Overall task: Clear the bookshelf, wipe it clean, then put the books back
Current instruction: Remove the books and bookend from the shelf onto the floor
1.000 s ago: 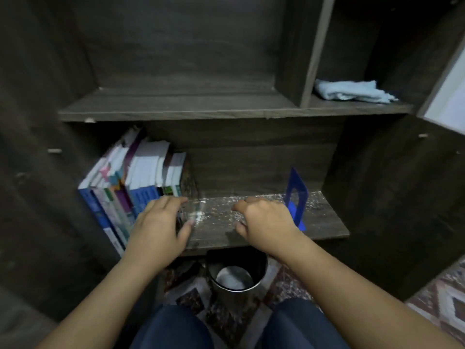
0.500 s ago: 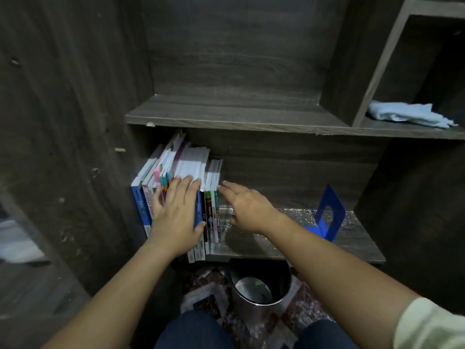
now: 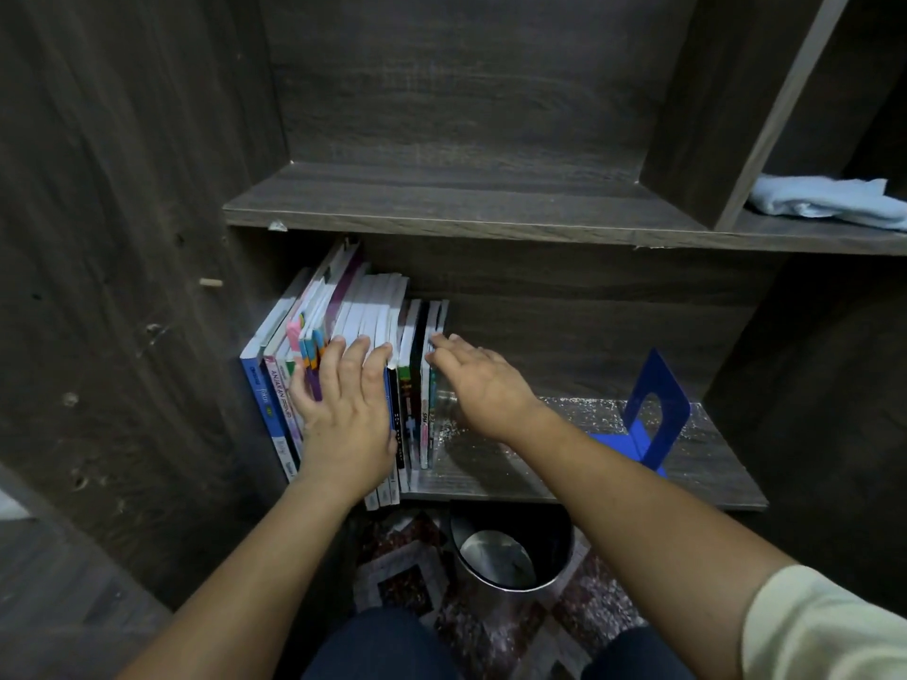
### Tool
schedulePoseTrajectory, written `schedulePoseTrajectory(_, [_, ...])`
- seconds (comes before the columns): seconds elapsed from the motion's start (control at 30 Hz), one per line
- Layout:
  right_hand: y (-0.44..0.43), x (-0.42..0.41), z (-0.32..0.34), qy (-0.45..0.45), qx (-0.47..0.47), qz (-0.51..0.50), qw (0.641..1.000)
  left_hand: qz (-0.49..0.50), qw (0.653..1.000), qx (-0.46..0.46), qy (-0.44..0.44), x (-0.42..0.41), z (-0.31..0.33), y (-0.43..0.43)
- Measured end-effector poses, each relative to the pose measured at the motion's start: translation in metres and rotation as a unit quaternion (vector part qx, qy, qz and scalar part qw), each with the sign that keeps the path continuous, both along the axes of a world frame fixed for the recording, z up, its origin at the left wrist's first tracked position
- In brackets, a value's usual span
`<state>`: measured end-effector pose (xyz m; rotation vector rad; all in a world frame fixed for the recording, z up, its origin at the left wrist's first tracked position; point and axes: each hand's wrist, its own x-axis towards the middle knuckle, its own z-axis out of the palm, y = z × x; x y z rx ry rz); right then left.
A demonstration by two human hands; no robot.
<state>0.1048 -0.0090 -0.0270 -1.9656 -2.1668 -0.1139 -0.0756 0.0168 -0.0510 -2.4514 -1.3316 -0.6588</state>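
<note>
A row of books (image 3: 343, 316) stands at the left end of the lower shelf (image 3: 579, 483), leaning against the left wall. My left hand (image 3: 346, 414) lies flat over the spines in the middle of the row, fingers straight. My right hand (image 3: 478, 385) reaches to the right end of the row, its straight fingertips touching the outermost thin books. A blue bookend (image 3: 648, 417) stands apart on the right part of the shelf. A light blue cloth (image 3: 824, 201) lies folded in the upper right compartment.
The shelf board shows glittery specks between the books and the bookend. A round metal bin (image 3: 510, 557) stands on a patterned rug (image 3: 407, 576) below the shelf front. The upper shelf (image 3: 441, 208) holds nothing in its left section. My knees are at the bottom edge.
Both hands moved left from the bare shelf board to the books. The left hand now rests on the spines and the right hand touches the row's right end. The view shifted left.
</note>
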Motion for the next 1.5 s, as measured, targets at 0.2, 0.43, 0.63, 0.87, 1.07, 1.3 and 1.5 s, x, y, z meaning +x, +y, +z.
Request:
schedulePoseTrajectory(0.2, [0.014, 0.001, 0.002, 0.035, 0.008, 0.0, 0.999, 0.01, 1.0, -0.013, 0.002, 0.002, 0.0, 0.0])
schedulePoseTrajectory(0.43, [0.023, 0.0, -0.007, 0.028, 0.006, 0.009, 1.0, 0.013, 1.0, -0.007, 0.008, 0.003, 0.0, 0.0])
schedulePoseTrajectory(0.63, [0.02, 0.003, -0.013, -0.012, 0.035, -0.009, 0.999, 0.012, 1.0, -0.003, 0.004, 0.002, 0.0, -0.001])
schedulePoseTrajectory(0.87, [0.017, 0.019, -0.01, -0.211, 0.046, -0.026, 0.976, 0.016, 1.0, -0.011, 0.007, 0.002, 0.001, -0.001])
schedulePoseTrajectory(1.07, [0.013, 0.042, 0.001, -0.258, 0.049, -0.038, 0.964, 0.023, 1.0, -0.015, 0.008, 0.003, 0.001, -0.002])
schedulePoseTrajectory(1.3, [-0.026, 0.077, 0.017, -0.143, 0.232, -0.041, 0.961, 0.081, 0.995, -0.039, -0.035, 0.019, 0.01, -0.022])
schedulePoseTrajectory(1.5, [-0.07, 0.097, 0.027, -0.029, 0.285, -0.046, 0.957, -0.005, 0.999, 0.021, -0.048, 0.054, 0.017, -0.049])
